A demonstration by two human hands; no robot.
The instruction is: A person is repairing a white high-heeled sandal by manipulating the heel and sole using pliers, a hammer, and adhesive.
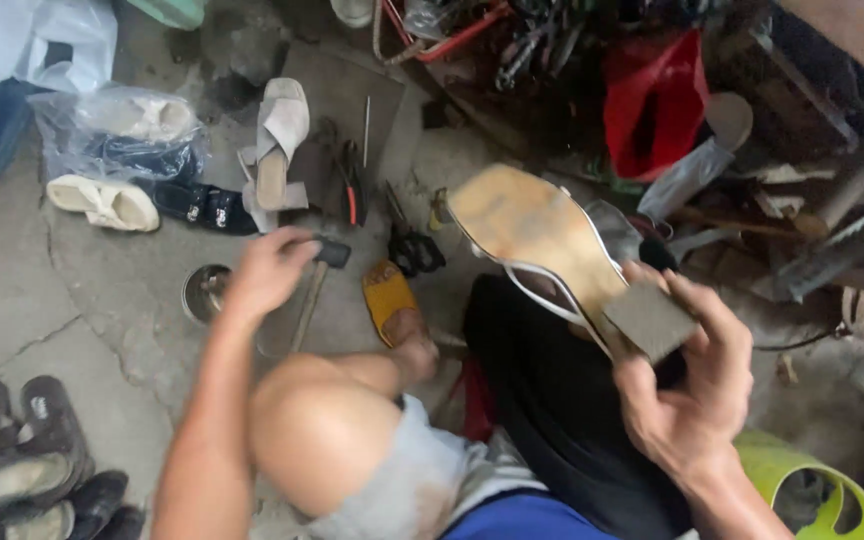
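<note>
We are gripping a block-heeled sandal [552, 250] sole-up in our closed right hand [687, 395]. Left of the sandal, our left hand [267, 270] is closing around a hammer [317, 275] above the concrete floor [102, 300].

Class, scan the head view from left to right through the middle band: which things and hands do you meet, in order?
White sandal → black shoe → left hand on the hammer → yellow slipper → upturned heeled sandal → right hand holding its block heel.
</note>
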